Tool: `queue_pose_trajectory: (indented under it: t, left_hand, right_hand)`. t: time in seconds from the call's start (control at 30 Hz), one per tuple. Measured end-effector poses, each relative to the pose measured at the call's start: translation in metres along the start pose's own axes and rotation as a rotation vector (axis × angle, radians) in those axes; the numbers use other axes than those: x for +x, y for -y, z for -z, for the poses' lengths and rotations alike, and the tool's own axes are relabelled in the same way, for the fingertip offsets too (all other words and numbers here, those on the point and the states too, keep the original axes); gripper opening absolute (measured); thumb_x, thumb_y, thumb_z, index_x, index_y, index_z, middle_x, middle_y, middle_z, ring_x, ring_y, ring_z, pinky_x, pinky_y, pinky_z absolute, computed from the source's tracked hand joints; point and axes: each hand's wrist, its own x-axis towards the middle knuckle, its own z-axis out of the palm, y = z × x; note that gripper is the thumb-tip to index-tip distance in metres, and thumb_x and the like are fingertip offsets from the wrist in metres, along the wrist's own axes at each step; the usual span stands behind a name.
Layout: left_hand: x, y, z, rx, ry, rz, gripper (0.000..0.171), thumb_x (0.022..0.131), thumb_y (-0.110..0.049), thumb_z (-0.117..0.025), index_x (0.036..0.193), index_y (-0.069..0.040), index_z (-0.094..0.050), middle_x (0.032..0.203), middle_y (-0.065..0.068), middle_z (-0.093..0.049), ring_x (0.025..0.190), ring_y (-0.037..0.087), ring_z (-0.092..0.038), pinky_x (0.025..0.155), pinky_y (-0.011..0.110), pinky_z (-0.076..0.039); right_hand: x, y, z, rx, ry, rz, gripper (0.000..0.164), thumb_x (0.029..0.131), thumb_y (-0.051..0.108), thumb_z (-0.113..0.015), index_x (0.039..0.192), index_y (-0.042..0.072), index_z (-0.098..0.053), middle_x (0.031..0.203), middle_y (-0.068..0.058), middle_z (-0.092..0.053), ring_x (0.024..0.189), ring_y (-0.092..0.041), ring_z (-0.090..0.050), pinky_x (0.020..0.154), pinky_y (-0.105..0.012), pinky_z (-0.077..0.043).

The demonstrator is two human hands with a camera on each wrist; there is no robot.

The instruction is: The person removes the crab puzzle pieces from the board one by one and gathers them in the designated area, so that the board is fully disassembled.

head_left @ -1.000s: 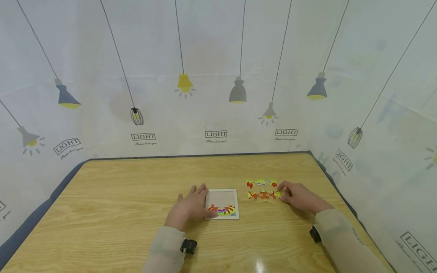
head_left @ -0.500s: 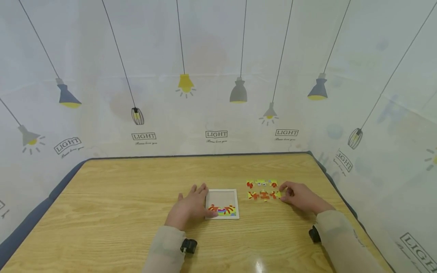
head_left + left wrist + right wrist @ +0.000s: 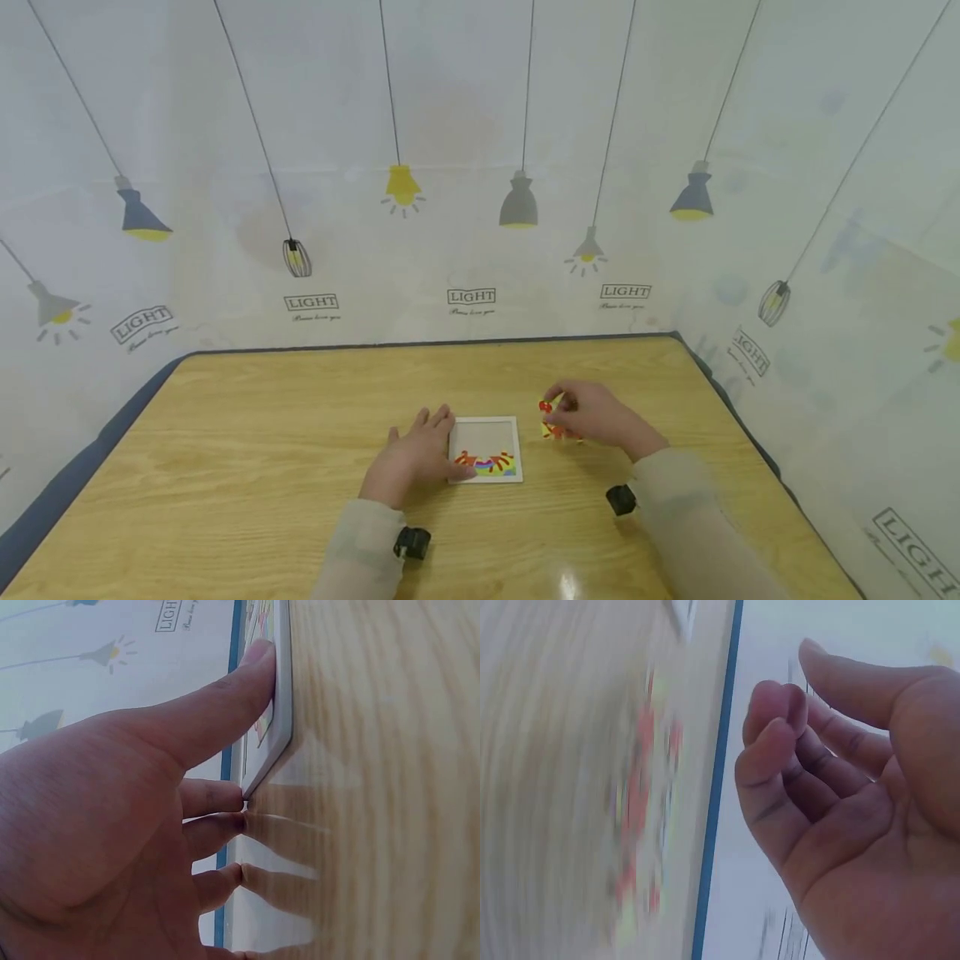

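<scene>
In the head view, my left hand (image 3: pixel 415 457) rests beside a white square puzzle tray (image 3: pixel 486 420), its thumb on the lower left rim. The left wrist view shows that thumb lying over the tray's edge, with the fingers touching the table along its side. Red, yellow and rainbow puzzle pieces (image 3: pixel 498 463) fill the tray's bottom row; above them the backing is bare. My right hand (image 3: pixel 596 414) hovers over two rows of loose jigsaw pieces (image 3: pixel 547 429), hiding several. In the right wrist view its fingers bend loosely, thumb apart, nothing between them; the pieces (image 3: pixel 636 795) look blurred.
The wooden table (image 3: pixel 285 433) ends in a dark blue edge (image 3: pixel 337 345) against a wall covering (image 3: pixel 442 250) printed with lamps. Black wrist cameras (image 3: pixel 412 542) sit on both forearms.
My right hand has moved left from the right end of the loose rows to over them, covering their middle and right pieces. The left hand and tray stay put.
</scene>
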Motion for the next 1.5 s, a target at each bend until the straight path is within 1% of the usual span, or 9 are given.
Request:
queue_pose_trajectory:
  t: [0.1,0.2,0.33,0.43,0.67,0.87,1.13,1.33,1.5]
  left_hand:
    - [0.0,0.0,0.0,0.002,0.001,0.003,0.102,0.091,-0.055,-0.08,0.168,-0.008,-0.031,0.18,0.007,-0.02,0.168,0.038,-0.01,0.128,0.078,-0.009]
    - [0.001,0.0,0.0,0.011,-0.002,0.003,0.102,0.091,-0.056,-0.08,0.168,-0.009,-0.032,0.18,0.006,-0.021,0.168,0.038,-0.011,0.127,0.078,-0.01]
    - [0.001,0.0,0.0,0.02,-0.004,-0.001,0.102,0.091,-0.057,-0.08,0.168,-0.009,-0.032,0.18,0.006,-0.021,0.168,0.038,-0.012,0.126,0.079,-0.012]
    - [0.001,-0.001,0.001,0.009,-0.005,-0.007,0.102,0.091,-0.056,-0.08,0.168,-0.009,-0.033,0.18,0.006,-0.022,0.168,0.038,-0.012,0.126,0.079,-0.011]
    - [-0.002,-0.002,0.002,-0.006,-0.009,-0.009,0.103,0.09,-0.055,-0.082,0.168,-0.009,-0.033,0.179,0.007,-0.023,0.168,0.038,-0.013,0.126,0.079,-0.011]
    - [-0.001,0.001,0.0,0.017,-0.01,-0.007,0.104,0.09,-0.057,-0.08,0.168,-0.009,-0.032,0.18,0.007,-0.022,0.168,0.038,-0.013,0.126,0.079,-0.012]
    - [-0.002,0.004,-0.003,0.026,0.003,-0.029,0.119,0.08,-0.06,-0.089,0.168,-0.007,-0.03,0.18,0.01,-0.021,0.167,0.041,-0.014,0.123,0.083,-0.012]
    - [-0.001,0.005,0.0,0.046,0.014,-0.042,0.119,0.079,-0.059,-0.09,0.168,-0.007,-0.03,0.18,0.011,-0.021,0.167,0.041,-0.014,0.124,0.082,-0.013]
    - [-0.002,0.004,0.001,0.064,0.013,-0.051,0.119,0.08,-0.059,-0.089,0.169,-0.007,-0.029,0.18,0.012,-0.021,0.167,0.041,-0.014,0.123,0.083,-0.015]
  right_hand:
    - [0.008,0.022,-0.024,0.063,0.046,0.016,0.028,0.104,0.019,-0.07,0.126,0.001,-0.067,0.089,-0.018,-0.071,0.069,-0.023,-0.066,0.062,-0.031,-0.054]
    - [0.014,0.037,-0.046,0.068,0.089,0.03,0.024,0.103,0.019,-0.071,0.122,0.004,-0.069,0.085,-0.013,-0.07,0.066,-0.02,-0.064,0.06,-0.029,-0.052]
    - [0.02,0.047,-0.068,0.045,0.133,0.053,0.021,0.103,0.019,-0.072,0.119,0.006,-0.071,0.082,-0.005,-0.068,0.064,-0.014,-0.06,0.058,-0.027,-0.05]
    - [0.023,0.049,-0.077,0.045,0.148,0.056,0.019,0.102,0.018,-0.073,0.118,0.007,-0.071,0.084,-0.003,-0.068,0.064,-0.013,-0.061,0.06,-0.027,-0.051]
    - [0.024,0.045,-0.082,0.03,0.143,0.04,0.021,0.099,0.019,-0.078,0.116,0.008,-0.072,0.085,-0.003,-0.066,0.064,-0.013,-0.059,0.061,-0.028,-0.05]
    - [0.028,0.047,-0.088,0.028,0.145,0.061,0.022,0.096,0.015,-0.08,0.115,0.008,-0.072,0.082,-0.001,-0.066,0.066,-0.011,-0.057,0.061,-0.025,-0.048]
    - [0.036,0.045,-0.101,0.002,0.176,0.041,0.022,0.094,0.014,-0.081,0.114,0.011,-0.074,0.079,0.001,-0.068,0.068,-0.011,-0.059,0.061,-0.026,-0.047]
    - [0.034,0.05,-0.1,-0.01,0.18,0.043,0.022,0.093,0.012,-0.082,0.113,0.014,-0.074,0.076,0.001,-0.063,0.067,-0.012,-0.054,0.062,-0.026,-0.043]
    - [0.032,0.053,-0.101,-0.02,0.179,0.035,0.024,0.092,0.01,-0.083,0.113,0.014,-0.074,0.073,0.001,-0.059,0.066,-0.013,-0.051,0.062,-0.027,-0.041]
